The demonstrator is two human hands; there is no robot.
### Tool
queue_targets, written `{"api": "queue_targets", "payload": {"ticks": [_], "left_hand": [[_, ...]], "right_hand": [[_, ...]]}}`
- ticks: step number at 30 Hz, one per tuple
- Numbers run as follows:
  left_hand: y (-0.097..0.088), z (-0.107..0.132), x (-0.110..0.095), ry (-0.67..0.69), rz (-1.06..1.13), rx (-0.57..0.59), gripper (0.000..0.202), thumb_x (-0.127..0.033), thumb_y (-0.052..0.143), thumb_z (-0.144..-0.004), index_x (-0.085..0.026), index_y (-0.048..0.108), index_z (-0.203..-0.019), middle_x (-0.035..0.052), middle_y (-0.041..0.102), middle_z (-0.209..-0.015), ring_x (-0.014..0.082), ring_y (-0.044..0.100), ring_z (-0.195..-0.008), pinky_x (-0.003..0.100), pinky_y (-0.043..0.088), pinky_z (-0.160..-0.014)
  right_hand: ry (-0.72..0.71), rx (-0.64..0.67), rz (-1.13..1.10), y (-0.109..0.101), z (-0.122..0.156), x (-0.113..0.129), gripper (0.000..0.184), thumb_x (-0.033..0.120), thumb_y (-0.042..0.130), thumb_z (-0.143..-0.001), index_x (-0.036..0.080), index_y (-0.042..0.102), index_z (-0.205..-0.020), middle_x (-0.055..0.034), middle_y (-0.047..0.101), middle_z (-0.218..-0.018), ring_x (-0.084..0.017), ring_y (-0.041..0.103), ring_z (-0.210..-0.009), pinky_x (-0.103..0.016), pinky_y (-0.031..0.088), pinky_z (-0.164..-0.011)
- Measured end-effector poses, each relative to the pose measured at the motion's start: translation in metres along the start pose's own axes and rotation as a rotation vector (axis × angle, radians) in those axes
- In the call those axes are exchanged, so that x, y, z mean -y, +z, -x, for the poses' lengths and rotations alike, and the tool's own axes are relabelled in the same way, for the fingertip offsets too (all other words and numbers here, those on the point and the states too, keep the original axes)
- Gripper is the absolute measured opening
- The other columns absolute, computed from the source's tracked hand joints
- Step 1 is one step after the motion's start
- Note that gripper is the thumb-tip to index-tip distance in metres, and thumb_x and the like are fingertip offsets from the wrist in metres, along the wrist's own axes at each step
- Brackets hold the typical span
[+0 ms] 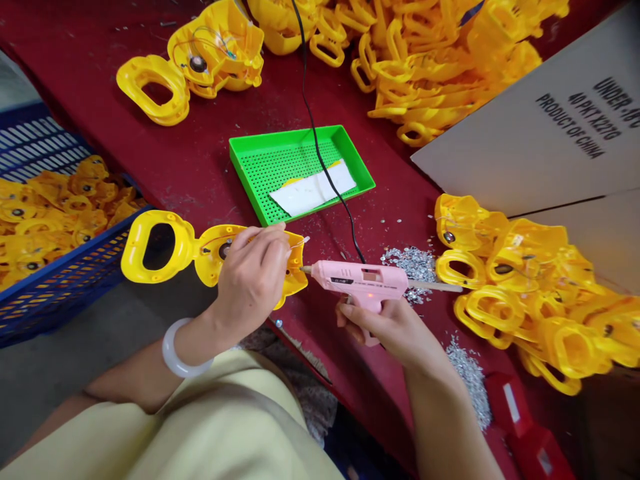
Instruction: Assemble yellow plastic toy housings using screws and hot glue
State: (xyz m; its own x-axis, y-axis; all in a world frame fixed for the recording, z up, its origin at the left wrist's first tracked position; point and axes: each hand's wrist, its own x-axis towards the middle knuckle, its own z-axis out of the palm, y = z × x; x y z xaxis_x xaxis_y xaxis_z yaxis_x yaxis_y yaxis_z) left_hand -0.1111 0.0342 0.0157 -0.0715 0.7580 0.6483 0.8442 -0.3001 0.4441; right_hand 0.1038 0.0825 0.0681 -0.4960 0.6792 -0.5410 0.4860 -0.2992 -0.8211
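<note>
My left hand [253, 277] is closed over a yellow plastic shell half [207, 257] with a loop handle at its left end. A thin wire [299, 243] with a small pale tip comes out at its pinched fingertips. A round dark part sits in the shell, partly covered by the hand. In my right hand [383, 327] is a pink hot glue gun [363, 279], its handle gripped and a small orange light lit. The nozzle points left and meets or nearly meets the shell's right edge. A glue stick [435, 285] sticks out of the gun's back.
A green tray [247, 193] holds a white strip; a black cord [310, 110] crosses it. Yellow shells [420, 67] pile up behind, more [530, 287] at right by a carton [540, 127]. A blue crate [75, 250] stands left. Small screws [415, 263] lie heaped on the red cloth.
</note>
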Motion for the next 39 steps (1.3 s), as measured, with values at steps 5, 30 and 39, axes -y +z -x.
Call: {"api": "queue_targets", "payload": {"ticks": [5, 30, 39], "left_hand": [[0.001, 0.000, -0.001, -0.008, -0.016, -0.011, 0.010, -0.007, 0.047, -0.092, -0.014, 0.054, -0.094, 0.0126, 0.072, -0.099, 0.0231, 0.068, -0.108, 0.039, 0.051, -0.095], [0.001, 0.004, -0.012, -0.019, 0.085, -0.021, 0.012, -0.008, 0.046, -0.094, -0.018, 0.054, -0.095, 0.0085, 0.072, -0.098, 0.0218, 0.067, -0.111, 0.040, 0.052, -0.095], [0.005, 0.005, -0.010, 0.016, 0.070, -0.017, 0.012, -0.007, 0.048, -0.092, -0.017, 0.054, -0.095, 0.0105, 0.072, -0.099, 0.0234, 0.066, -0.113, 0.041, 0.051, -0.095]], "right_hand": [[0.043, 0.005, -0.003, 0.000, 0.000, 0.004, 0.032, 0.045, 0.069, -0.078, 0.016, 0.061, -0.066, 0.0021, 0.050, -0.045, -0.006, 0.040, -0.039, -0.020, 0.025, -0.037], [-0.238, -0.108, -0.457, -0.008, -0.088, 0.032, 0.038, 0.036, 0.084, -0.060, 0.017, 0.055, -0.075, 0.0038, 0.052, -0.064, -0.004, 0.039, -0.047, -0.018, 0.027, -0.038], [-0.163, -0.109, -0.239, -0.029, -0.010, -0.026, 0.031, 0.042, 0.079, -0.071, 0.016, 0.063, -0.079, 0.0031, 0.054, -0.051, -0.008, 0.044, -0.038, -0.022, 0.032, -0.035]]}}
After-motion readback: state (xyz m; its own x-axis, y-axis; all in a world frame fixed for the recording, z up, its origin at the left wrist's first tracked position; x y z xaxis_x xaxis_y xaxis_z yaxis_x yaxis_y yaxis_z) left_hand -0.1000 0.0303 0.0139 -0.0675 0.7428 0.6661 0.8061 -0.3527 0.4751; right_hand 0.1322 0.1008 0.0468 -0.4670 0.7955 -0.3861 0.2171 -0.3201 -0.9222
